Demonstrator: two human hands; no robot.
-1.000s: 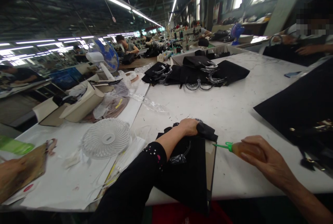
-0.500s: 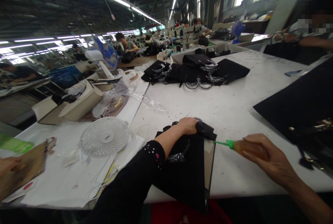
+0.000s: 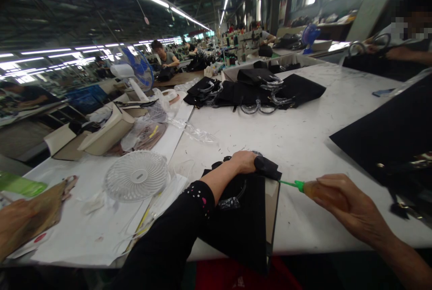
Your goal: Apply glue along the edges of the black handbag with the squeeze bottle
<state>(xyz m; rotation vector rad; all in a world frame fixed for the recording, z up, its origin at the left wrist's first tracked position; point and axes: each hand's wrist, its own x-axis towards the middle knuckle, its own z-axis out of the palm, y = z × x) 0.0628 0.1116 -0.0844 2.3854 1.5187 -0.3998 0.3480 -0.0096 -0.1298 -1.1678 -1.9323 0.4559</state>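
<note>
Pressing on black bag (image 3: 241, 231) at near middle of table (image 3: 297, 128) with left hand (image 3: 245, 162); cannot tell whether closed. Clamping amber bottle (image 3: 326, 193) in fingers of right hand (image 3: 353, 204), with green nozzle (image 3: 299, 185) at bag's right edge. Could blot bag if oversqueezed; could skid off edge under slack left hold.

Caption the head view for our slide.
Right hand points a green-tipped bottle at the black bag the left hand holds.
</note>
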